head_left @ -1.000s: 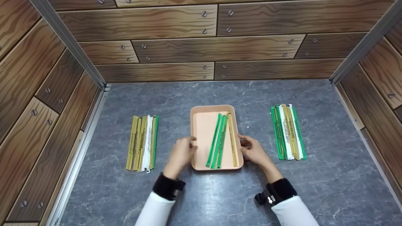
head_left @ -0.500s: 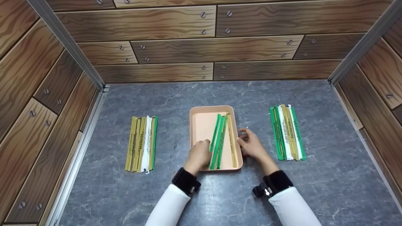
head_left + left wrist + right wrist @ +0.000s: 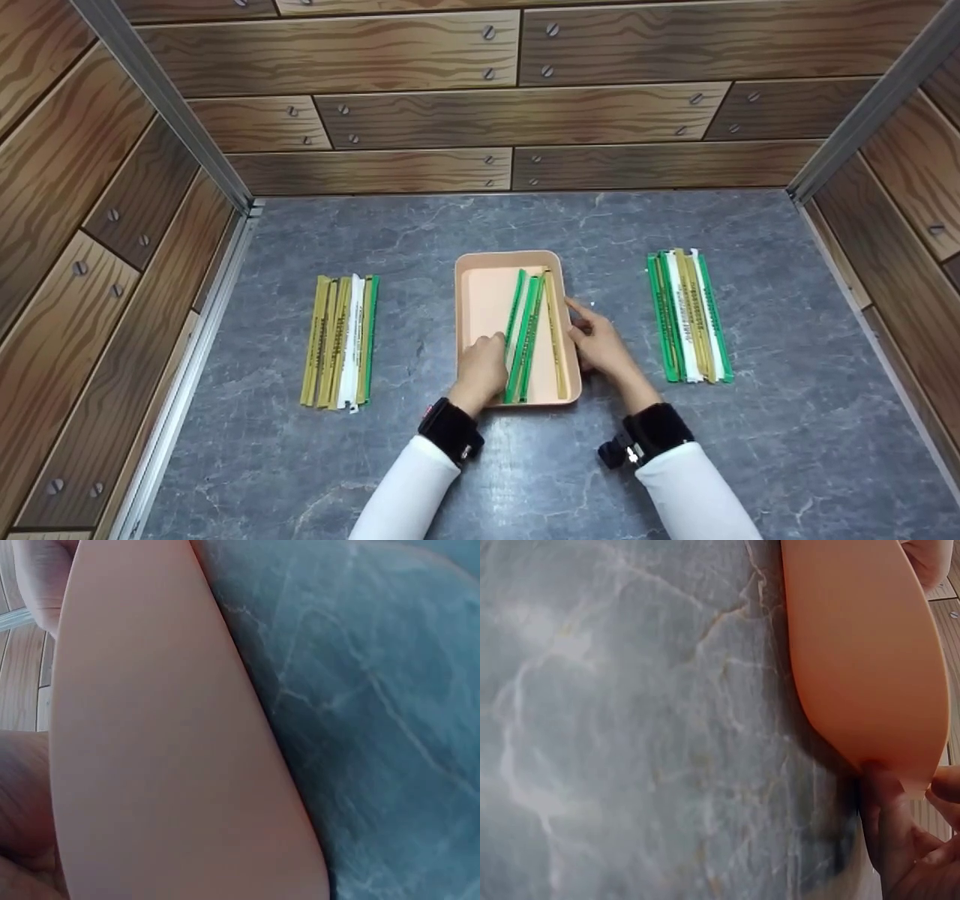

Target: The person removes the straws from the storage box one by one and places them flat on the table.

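A shallow peach tray (image 3: 459, 300) sits mid-table; in it lie green strips (image 3: 526, 322) and a yellow strip (image 3: 556, 337) lengthwise. My left hand (image 3: 484, 367) reaches over the tray's near left corner, with curled fingers against the lower part of the green strips; whether it pinches one is hidden. My right hand (image 3: 596, 341) holds the tray's right rim, thumb along the top. In the right wrist view its fingers (image 3: 896, 840) curl under the tray's edge (image 3: 870, 675). The tray's outer wall (image 3: 165, 750) fills the left wrist view.
A bundle of yellow, white and green strips (image 3: 339, 341) lies left of the tray, a similar bundle (image 3: 688, 315) to its right. Wood-patterned walls (image 3: 480, 112) enclose the grey marbled tabletop (image 3: 525, 465) on three sides.
My left hand has moved from the tray's left rim into the tray, up against the green strips. My right hand slid a little farther along the right rim.
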Demonstrator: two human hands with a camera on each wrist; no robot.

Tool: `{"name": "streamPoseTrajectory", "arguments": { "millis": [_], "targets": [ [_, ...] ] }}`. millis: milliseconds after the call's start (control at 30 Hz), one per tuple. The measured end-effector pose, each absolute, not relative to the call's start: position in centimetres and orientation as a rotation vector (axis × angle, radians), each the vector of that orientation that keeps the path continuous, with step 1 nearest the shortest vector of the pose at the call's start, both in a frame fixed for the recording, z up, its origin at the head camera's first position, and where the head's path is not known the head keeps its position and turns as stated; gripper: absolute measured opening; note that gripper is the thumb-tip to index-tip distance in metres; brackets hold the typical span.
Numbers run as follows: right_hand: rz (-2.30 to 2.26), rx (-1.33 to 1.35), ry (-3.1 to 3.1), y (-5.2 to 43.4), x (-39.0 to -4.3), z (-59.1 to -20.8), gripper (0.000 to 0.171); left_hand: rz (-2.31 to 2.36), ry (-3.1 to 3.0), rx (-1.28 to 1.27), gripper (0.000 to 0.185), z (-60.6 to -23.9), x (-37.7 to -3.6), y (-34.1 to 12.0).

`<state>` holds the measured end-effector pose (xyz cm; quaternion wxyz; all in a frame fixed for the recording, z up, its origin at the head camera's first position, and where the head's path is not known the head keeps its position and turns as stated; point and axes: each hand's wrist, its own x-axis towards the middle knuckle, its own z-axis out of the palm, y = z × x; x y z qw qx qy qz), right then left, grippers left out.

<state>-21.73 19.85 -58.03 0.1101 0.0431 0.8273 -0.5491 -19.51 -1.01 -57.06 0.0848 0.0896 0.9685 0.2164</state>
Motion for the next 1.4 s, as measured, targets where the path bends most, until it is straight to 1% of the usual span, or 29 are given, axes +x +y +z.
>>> {"name": "streamPoseTrajectory", "arguments": {
  "millis": [300,700,900,1000,1167,1400],
  "targets": [
    [-1.597,0.149,2.434,19.7,-21.6,-58.1,0.054,0.684,2.877,0.262,0.022,-57.1,-19.6,-1.3],
    [-1.592,0.163,2.477,19.6,-21.7,-58.5,0.053,0.816,2.837,0.196,0.028,-56.4,-19.5,-2.0],
    [-1.605,0.158,2.485,19.5,-21.6,-58.4,0.053,0.933,2.87,0.234,0.049,-54.9,-18.8,-2.8],
    [-1.611,0.153,2.482,19.4,-21.6,-58.4,0.054,1.03,2.861,0.233,0.055,-54.1,-18.5,-3.6],
    [-1.615,0.141,2.474,19.4,-21.7,-58.4,0.054,1.236,2.849,0.203,0.058,-53.2,-18.1,-5.6],
    [-1.616,0.176,2.441,19.5,-21.6,-58.4,0.054,1.389,2.901,0.072,0.052,-52.8,-18.2,-9.1]
  ]
}}
